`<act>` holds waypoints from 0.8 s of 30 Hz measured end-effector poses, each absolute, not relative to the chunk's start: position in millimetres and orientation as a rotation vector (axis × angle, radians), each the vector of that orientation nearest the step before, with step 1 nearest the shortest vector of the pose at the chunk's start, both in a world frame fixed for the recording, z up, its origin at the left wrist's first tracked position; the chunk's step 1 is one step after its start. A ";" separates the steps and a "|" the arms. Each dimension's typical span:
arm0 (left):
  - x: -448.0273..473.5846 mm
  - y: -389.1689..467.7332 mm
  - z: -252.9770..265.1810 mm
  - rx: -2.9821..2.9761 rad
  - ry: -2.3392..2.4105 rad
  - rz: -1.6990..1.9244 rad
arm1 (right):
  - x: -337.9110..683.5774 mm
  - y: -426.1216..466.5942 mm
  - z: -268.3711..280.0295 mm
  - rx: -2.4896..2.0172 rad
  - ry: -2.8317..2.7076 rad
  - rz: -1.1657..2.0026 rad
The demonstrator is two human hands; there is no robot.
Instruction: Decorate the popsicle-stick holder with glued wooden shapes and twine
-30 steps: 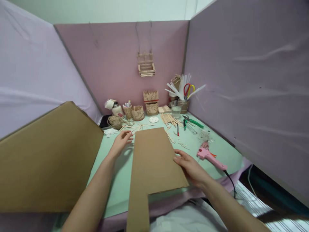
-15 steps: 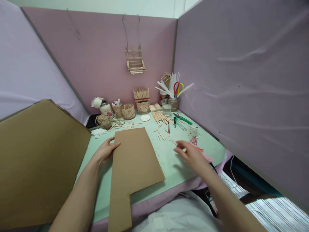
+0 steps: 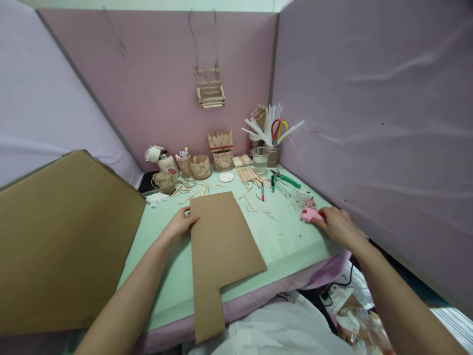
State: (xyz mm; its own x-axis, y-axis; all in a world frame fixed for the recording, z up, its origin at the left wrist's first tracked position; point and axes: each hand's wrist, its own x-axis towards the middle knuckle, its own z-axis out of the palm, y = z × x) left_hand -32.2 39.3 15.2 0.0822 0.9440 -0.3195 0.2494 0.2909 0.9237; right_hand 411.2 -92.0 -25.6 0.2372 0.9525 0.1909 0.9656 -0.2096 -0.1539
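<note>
My left hand (image 3: 181,224) pinches the left edge of a brown cardboard piece (image 3: 223,236), thumb on top and fingers beneath. The cardboard has a notch cut from its lower right corner, and its narrow end juts past the table's front edge. At the right side of the table, my right hand (image 3: 338,226) is closed around a pink glue gun (image 3: 309,213), whose nozzle end points toward the back. The hand hides the rear of the glue gun.
A large cardboard sheet (image 3: 66,236) leans at the left. Behind are twine (image 3: 164,182), stick-covered cups (image 3: 201,167), a glass of water (image 3: 260,160), scissors (image 3: 279,130) and wooden sticks (image 3: 249,176). Green-handled pliers (image 3: 290,181) and a red-capped pen (image 3: 262,192) lie right of centre.
My right hand has moved right, from above the table to the pink glue gun, and closed on it. My left hand still holds the cardboard; the view has shifted slightly.
</note>
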 end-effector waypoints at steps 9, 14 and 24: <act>59.3 53.4 34.1 1.244 1.379 0.749 | 431.8 -87.5 -27.8 -2.241 -1.842 0.087; 60.4 68.5 76.1 1.283 1.359 0.807 | 431.5 -88.0 -30.5 -2.246 -1.851 0.049; -71.4 14.3 80.9 1.191 1.623 0.740 | 434.9 -89.9 -34.9 -2.241 -1.854 0.045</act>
